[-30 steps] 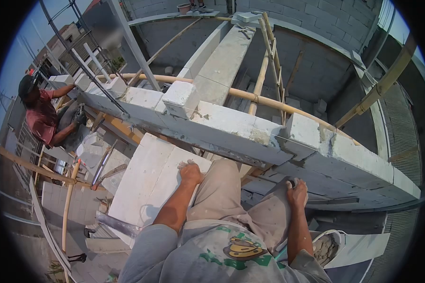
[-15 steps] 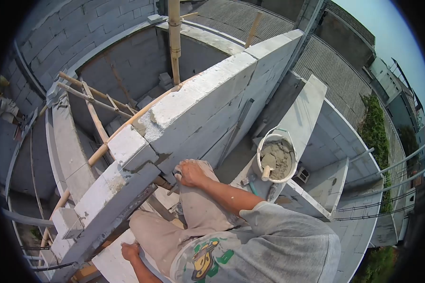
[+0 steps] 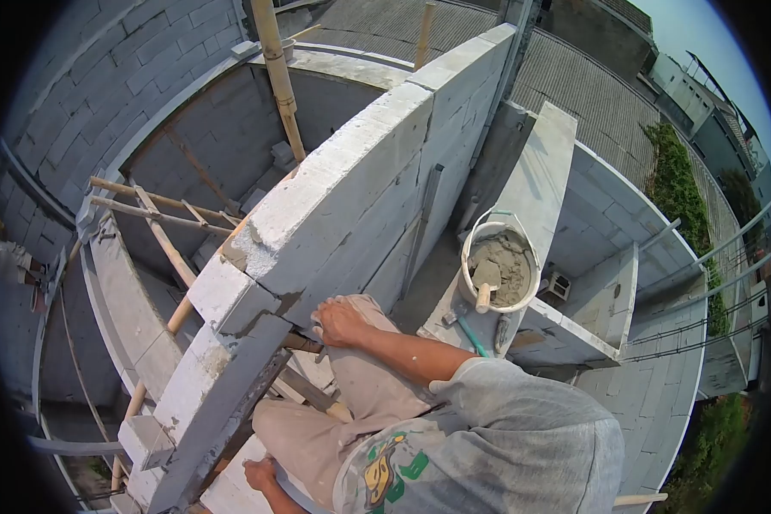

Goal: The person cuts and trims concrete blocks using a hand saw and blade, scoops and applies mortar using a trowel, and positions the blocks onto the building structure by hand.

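My right hand (image 3: 338, 322) rests over my right knee, close to the block wall (image 3: 351, 197), its fingers draped loosely and no tool visible in it. Low on the left, my left hand (image 3: 261, 471) is beside my left thigh, over a pale block surface, its fingers curled with nothing seen in them. To the right of my right arm stands a white bucket (image 3: 464, 272) of grey mortar (image 3: 510, 272). A trowel with a wooden handle (image 3: 483, 297) sits in the mortar. Below the bucket lies a hammer with a teal handle (image 3: 471, 335).
A bamboo pole (image 3: 276, 77) rises behind the wall, and more bamboo rails (image 3: 167, 236) cross the opening on the left. A loose block piece (image 3: 150, 443) sits against the lower wall. A long ledge (image 3: 544, 163) runs beyond the bucket. Corrugated roofs (image 3: 582, 94) lie further off.
The view has shifted and turned slightly, so the wall and poles appear further left. Both hands stay in about the same places, with the right fingers a little more spread on the knee.
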